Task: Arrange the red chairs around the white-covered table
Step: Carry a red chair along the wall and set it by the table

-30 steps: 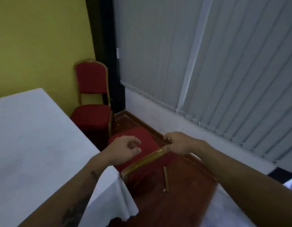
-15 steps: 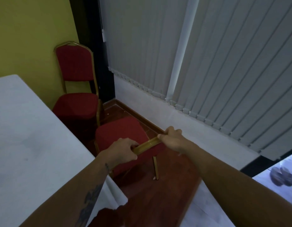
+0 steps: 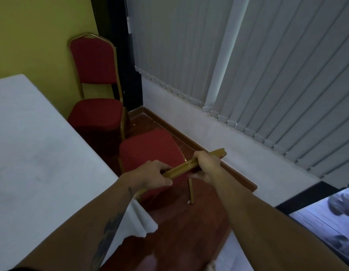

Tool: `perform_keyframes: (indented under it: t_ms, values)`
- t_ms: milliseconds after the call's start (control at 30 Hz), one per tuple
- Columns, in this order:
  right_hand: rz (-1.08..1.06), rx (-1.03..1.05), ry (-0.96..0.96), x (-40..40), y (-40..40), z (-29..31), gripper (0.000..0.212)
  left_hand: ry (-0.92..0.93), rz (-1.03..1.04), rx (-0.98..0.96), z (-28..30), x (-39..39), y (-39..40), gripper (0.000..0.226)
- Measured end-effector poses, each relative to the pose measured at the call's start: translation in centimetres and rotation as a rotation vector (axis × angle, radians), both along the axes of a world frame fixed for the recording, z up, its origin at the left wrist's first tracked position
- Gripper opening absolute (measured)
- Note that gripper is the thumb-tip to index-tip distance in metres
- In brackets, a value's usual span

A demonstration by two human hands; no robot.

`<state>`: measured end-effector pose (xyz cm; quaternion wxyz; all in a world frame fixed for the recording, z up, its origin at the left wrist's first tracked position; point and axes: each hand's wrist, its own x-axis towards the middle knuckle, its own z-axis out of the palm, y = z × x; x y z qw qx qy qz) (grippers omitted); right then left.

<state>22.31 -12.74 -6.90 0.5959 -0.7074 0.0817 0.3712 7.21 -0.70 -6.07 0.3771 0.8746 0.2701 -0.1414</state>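
A red chair (image 3: 152,151) with a gold frame stands just off the corner of the white-covered table (image 3: 36,153), seen from above and behind. Both hands grip the gold top rail of its backrest: my left hand (image 3: 152,176) at the rail's left end, my right hand (image 3: 206,165) toward its right end. One gold rear leg shows below the rail. A second red chair (image 3: 95,79) stands beyond it against the yellow wall, its seat next to the table's far edge.
Grey vertical blinds (image 3: 267,65) cover the window on the right above a white low wall (image 3: 218,137) with a wooden skirting. The floor (image 3: 179,231) is dark red-brown. The table cloth's corner hangs down near my left forearm.
My left hand has closed on the chair's top rail, which it was only near a second ago. The chair sits further from the table corner, toward the wall, and my view has shifted.
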Motion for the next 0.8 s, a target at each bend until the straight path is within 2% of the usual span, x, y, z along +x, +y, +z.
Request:
perform_keyframes:
  t_ms: [100, 167, 300, 467, 600, 800]
  values:
    - [-0.024, 0.017, -0.013, -0.2, 0.1, -0.2, 0.048, 0.042, 0.002, -0.031, -0.7, -0.7, 0.1, 0.064]
    - [-0.015, 0.028, -0.024, -0.1, 0.2, -0.2, 0.050, 0.109, -0.023, 0.037, -1.5, -1.3, 0.1, 0.068]
    - [0.019, 0.036, -0.042, 0.3, 0.1, 0.1, 0.044, 0.134, -0.050, 0.145, -1.7, -1.7, -0.1, 0.044]
    - [0.106, -0.017, -0.068, 3.0, -1.5, 0.5, 0.017, 0.179, -0.095, 0.130, -1.5, 0.8, -1.9, 0.033]
    - [0.189, -0.068, -0.093, 7.2, -3.6, 0.7, 0.018, 0.218, -0.158, 0.120, -1.4, 4.4, -4.7, 0.021]
    - [0.217, -0.100, -0.146, 14.9, -5.4, 0.8, 0.016, 0.227, -0.174, 0.079, -0.8, 11.6, -7.5, 0.026]
